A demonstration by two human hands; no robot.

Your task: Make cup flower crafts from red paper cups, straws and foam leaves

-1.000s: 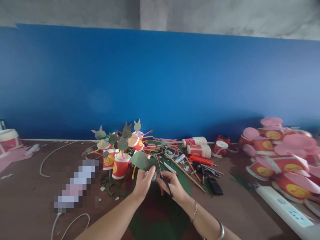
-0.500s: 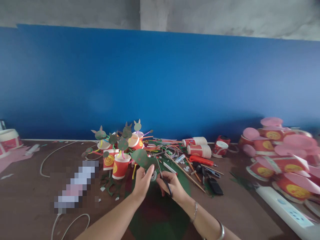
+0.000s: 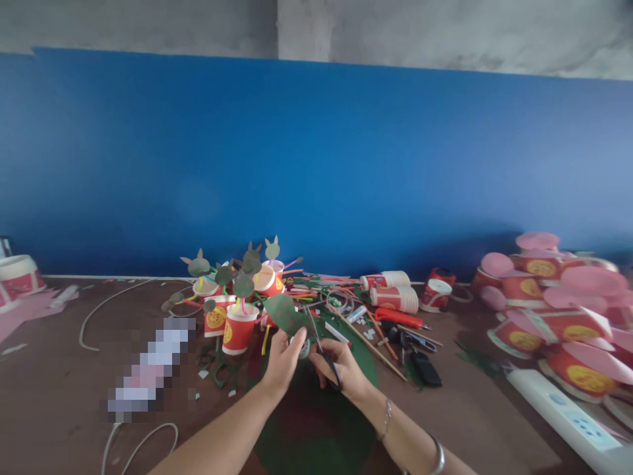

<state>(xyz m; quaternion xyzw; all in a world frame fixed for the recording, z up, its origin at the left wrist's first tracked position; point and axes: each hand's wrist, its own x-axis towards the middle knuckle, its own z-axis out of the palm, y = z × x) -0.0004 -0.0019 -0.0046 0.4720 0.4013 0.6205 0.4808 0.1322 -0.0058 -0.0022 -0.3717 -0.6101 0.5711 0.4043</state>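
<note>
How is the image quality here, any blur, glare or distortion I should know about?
Head view: soft, even light with no hard glare; a pixelated patch masks something on the table. Wide-angle bending curves the wall's top edge. The left hand, green paper and the right hand with scissors look small and slightly soft; fine detail is lost.

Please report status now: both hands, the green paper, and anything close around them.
Left hand grips green paper piece. Right hand grips scissors, blades at the paper. Red cup just left, sticks just right.
</note>
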